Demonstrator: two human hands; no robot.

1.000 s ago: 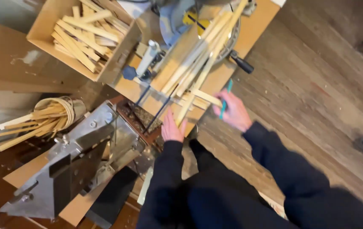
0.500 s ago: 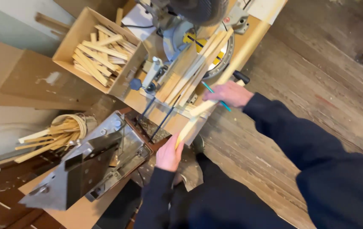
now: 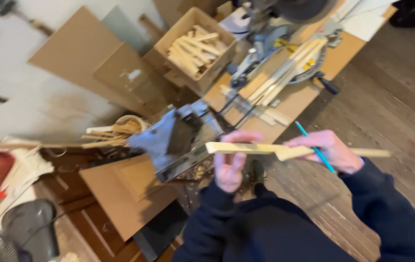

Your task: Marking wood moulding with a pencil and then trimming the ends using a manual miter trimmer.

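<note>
Both of my hands hold a long pale wooden strip [image 3: 265, 148] level in front of my chest. My left hand [image 3: 230, 164] grips it near its left end. My right hand [image 3: 331, 151] grips it further right and also holds a blue pencil [image 3: 314, 145] that points up and left. Behind the strip, a mitre saw [image 3: 285, 29] stands on a wooden bench with several more wooden strips [image 3: 285, 73] lying across its table.
A cardboard box [image 3: 195, 48] full of short wood offcuts sits left of the saw. A grey metal machine [image 3: 176, 138] stands by my left hand, with a bucket of sticks [image 3: 120, 131] beside it. Brown boards lean at left. Plank floor lies at right.
My hands have lifted one strip off the saw bench and brought it toward my body. The view has swung down and left.
</note>
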